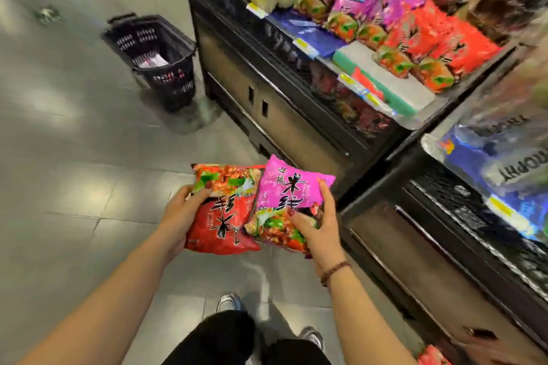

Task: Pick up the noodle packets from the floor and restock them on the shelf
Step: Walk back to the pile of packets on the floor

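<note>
**Two noodle packets in hand, centre frame**

Item 1: red packet, centre frame. Your left hand grips its left edge, thumb on top.
Item 2: pink packet, touching the red one. Your right hand clamps its right edge, thumb across the face.
The hands are apart.
Upper right: stocked shelf.
Upper left: black basket.

Your red packet and pink packet: glossy, crinkly plastic film. Floor tiles smooth, sheeny. Basket black plastic mesh. Shelf base looks like dull metal.

Red bead bracelet, red-painted nails, black trousers, pale trainers
</note>
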A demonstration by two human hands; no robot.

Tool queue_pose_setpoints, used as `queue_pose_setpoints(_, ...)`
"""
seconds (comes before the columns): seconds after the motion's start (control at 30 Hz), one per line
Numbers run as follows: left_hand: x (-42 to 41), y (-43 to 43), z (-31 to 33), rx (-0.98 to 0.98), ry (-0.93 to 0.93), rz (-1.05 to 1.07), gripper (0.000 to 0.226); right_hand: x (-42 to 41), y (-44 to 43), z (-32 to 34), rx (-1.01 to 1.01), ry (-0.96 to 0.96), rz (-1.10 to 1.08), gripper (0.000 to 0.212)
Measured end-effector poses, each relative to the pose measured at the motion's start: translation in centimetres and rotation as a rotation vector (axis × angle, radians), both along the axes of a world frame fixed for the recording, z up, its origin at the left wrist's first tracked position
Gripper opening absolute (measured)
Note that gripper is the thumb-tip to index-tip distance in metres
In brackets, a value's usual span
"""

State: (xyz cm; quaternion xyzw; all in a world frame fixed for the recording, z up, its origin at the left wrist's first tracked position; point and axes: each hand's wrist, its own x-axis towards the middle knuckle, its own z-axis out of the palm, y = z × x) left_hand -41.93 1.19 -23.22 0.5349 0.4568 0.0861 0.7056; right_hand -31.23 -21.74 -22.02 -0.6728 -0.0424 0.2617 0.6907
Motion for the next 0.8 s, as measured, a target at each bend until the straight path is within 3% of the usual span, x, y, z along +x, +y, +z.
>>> queue_pose_setpoints(0.07, -1.9, 3.7, 0.1, 0.02, 0.001, 0.062, 0.03, -0.6, 4.2, 0.5, -0.005, 0.006, 0.069, 0.082)
queue_pose_setpoints(0.3, -6.2, 11.5, 0.9, 0.041, 0.011, 0.292, 0.014, -0.6, 15.5, 1.8, -0.017, 0.034, 0.298, 0.081)
queue_pose_setpoints(0.4, -6.9, 14.6, 0.9, 0.033, 0.016, 0.375, 0.028, 0.3, 20.1, 1.6, -0.023, 0.055, 0.382, 0.079)
queue_pose_setpoints(0.6, -5.4, 22.6, -0.3, 0.049, 0.061, 0.509, 0.041, 4.2, 30.3, 0.4, -0.057, 0.052, 0.509, 0.079)
queue_pose_setpoints(0.8, -0.5, 32.0, -0.7, 0.058, 0.07, 0.575, 0.034, 10.6, 42.0, -0.1, -0.03, 0.049, 0.592, 0.081)
